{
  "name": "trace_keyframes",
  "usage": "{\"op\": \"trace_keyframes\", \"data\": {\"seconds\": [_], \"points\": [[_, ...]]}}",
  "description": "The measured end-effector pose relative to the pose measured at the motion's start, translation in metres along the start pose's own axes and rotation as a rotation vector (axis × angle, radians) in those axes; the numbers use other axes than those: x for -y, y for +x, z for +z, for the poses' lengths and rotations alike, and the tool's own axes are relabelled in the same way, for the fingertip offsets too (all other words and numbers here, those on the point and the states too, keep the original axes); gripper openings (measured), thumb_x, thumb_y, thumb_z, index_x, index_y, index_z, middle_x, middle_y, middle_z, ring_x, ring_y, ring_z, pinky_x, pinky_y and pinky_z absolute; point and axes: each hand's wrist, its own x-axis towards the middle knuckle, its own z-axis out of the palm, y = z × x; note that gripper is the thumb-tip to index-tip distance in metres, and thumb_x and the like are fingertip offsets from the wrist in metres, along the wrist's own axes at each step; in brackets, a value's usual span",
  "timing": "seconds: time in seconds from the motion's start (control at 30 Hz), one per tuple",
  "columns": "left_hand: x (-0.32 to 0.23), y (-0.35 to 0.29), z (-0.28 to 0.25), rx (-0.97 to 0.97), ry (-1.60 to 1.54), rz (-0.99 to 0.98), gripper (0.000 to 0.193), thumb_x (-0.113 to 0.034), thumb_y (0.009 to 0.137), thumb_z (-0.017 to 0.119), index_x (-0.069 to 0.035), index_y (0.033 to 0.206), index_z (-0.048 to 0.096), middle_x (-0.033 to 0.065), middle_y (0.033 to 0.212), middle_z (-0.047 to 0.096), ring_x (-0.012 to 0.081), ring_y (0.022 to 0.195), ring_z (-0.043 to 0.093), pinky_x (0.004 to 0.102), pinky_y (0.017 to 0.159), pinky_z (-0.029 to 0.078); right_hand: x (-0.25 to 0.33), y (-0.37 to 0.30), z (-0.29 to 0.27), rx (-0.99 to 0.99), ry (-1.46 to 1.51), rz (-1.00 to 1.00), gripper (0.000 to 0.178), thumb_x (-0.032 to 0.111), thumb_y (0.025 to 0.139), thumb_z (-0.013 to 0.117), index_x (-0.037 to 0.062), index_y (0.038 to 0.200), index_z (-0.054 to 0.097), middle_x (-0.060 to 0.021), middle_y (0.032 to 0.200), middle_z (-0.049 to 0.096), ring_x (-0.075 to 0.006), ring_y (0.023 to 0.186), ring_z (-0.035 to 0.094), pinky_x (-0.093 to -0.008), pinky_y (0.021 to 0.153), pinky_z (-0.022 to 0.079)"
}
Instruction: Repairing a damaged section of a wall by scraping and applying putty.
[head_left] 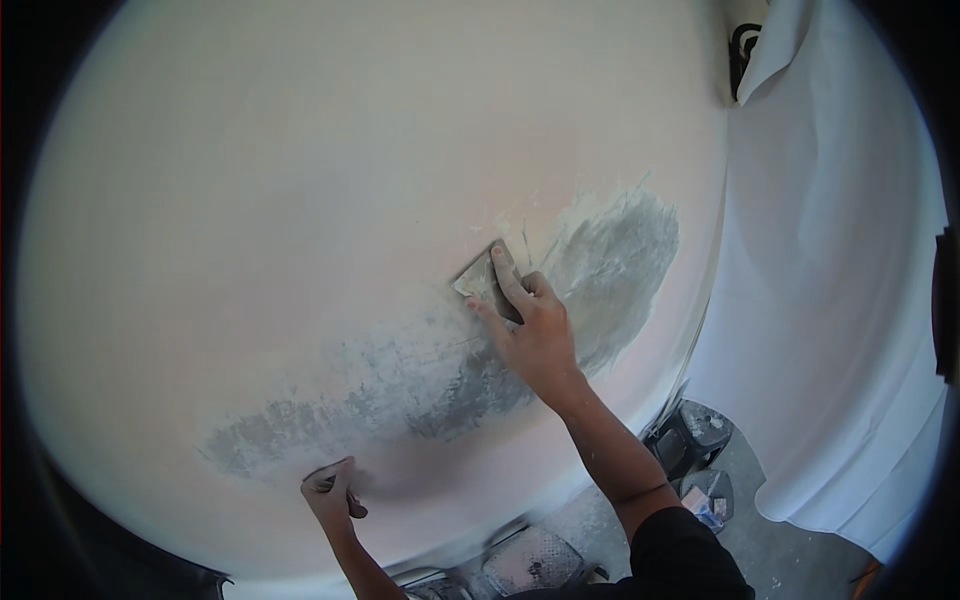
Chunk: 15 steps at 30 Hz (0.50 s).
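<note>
My right hand [540, 330] grips a flat squarish putty spreader [477, 272], smeared with pale paste, against a large pale curved panel [250, 200]. The thumb is at its lower left edge and the index finger lies stretched along it. Around and below it runs a long grey patch [620, 255], streaky and pale-edged at upper right, thin and broken toward lower left. My left hand [330, 488] is closed, low over the panel just below the patch's left end. Its fingers are round a small, thin, dark-edged piece, mostly hidden.
A white sheet [810, 250] hangs along the panel's right side. Below stand a dark stool [690, 435] and a paste-spattered stool [533, 562]. Small packets [707, 505] lie on another dark seat. The grey floor [780, 560] shows at lower right.
</note>
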Motion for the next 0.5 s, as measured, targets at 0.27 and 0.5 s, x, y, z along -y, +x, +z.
{"op": "trace_keyframes", "data": {"seconds": [0.27,0.5], "points": [[0.011,0.003,-0.005,-0.025,0.065,0.009,0.016,-0.014,0.082,0.077,0.001,0.080,0.074,-0.0009,0.045,0.047,0.0086,0.032,0.040,0.0250,0.033,0.029,-0.016,0.013,0.003,-0.188,-0.002,0.072,0.059,0.029,0.085,0.076,0.0115,0.138,0.056,-0.0104,0.076,0.054,-0.0202,0.062,0.056,-0.0338,0.060,0.050],[0.004,0.000,0.002,-0.035,0.027,-0.023,0.017,-0.014,0.083,0.076,0.002,0.078,0.072,-0.0002,0.044,0.047,0.0090,0.032,0.040,0.0250,0.033,0.028,-0.015,0.021,-0.002,-0.221,-0.044,0.123,0.064,0.029,0.084,0.076,0.0095,0.141,0.052,-0.0090,0.073,0.057,-0.0194,0.064,0.059,-0.0333,0.062,0.050]]}}
